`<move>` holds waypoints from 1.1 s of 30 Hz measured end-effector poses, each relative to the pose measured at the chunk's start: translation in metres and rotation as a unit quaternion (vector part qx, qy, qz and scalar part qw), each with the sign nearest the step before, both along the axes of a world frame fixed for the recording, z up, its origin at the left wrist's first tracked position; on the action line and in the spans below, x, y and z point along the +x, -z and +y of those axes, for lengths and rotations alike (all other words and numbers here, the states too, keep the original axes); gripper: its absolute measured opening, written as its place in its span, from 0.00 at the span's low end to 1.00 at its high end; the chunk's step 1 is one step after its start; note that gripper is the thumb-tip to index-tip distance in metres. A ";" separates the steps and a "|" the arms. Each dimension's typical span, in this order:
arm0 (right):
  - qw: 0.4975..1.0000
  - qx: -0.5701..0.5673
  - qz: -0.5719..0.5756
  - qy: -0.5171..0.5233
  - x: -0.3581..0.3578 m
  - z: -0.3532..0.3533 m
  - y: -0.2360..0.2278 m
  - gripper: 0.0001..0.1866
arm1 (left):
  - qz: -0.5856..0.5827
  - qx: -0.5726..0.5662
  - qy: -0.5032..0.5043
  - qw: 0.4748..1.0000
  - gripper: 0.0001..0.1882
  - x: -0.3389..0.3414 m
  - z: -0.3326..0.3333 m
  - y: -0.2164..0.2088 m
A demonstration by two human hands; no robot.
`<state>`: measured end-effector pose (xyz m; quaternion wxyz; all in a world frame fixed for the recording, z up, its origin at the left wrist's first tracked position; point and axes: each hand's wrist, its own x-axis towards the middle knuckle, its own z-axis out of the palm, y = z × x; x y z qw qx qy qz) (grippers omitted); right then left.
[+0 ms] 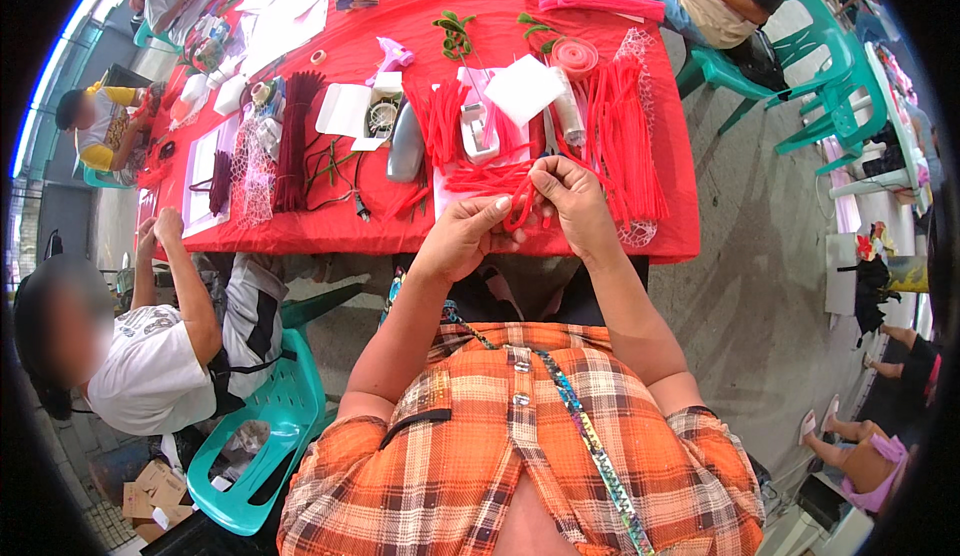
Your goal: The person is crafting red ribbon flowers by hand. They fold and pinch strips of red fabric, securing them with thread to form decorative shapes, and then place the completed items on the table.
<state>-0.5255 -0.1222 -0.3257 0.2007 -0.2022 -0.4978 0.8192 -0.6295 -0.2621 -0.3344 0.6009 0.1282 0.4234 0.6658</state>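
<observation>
A long table under a red cloth (330, 231) runs ahead of you in an open work area with a concrete floor, teal plastic chairs (270, 426) around it and other people seated at the left side and far end.

Your left hand (462, 236) and right hand (570, 201) meet just over the near table edge, both pinched shut on one red pipe cleaner (518, 211), which loops between your fingertips. The left thumb and forefinger clamp one part; the right fingers close on the other, curled tight.

Watch the bend. I judge that if you twist too hard at one spot, the wire core could kink or snap, and a cut end could prick your fingertip. The loop is also the same red as the cloth, so if it slips from your grip it may be hard to find.

Just beyond your hands lies a loose heap of red pipe cleaners (480, 171), with a bigger bundle (625, 131) to the right. A sweep of your wrist could drag strands off the edge. The white tape dispenser (478, 131) and a white square sheet (525, 88) sit close behind, easy to knock.
</observation>
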 end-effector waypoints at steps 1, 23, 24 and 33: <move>1.000 0.003 -0.014 0.004 0.000 0.000 0.001 0.05 | -0.012 0.005 0.006 1.000 0.16 0.001 -0.001 0.001; 0.929 0.325 -0.141 0.106 -0.020 0.001 0.061 0.09 | 0.744 -0.164 -0.172 0.624 0.08 -0.085 -0.070 0.037; 0.905 0.386 -0.147 0.097 -0.018 0.005 0.065 0.08 | 0.772 -0.197 -0.148 0.585 0.08 -0.095 -0.077 0.039; 0.725 0.681 -0.099 0.013 -0.041 -0.017 0.075 0.05 | 0.833 -0.289 -0.133 0.453 0.09 -0.097 -0.076 0.081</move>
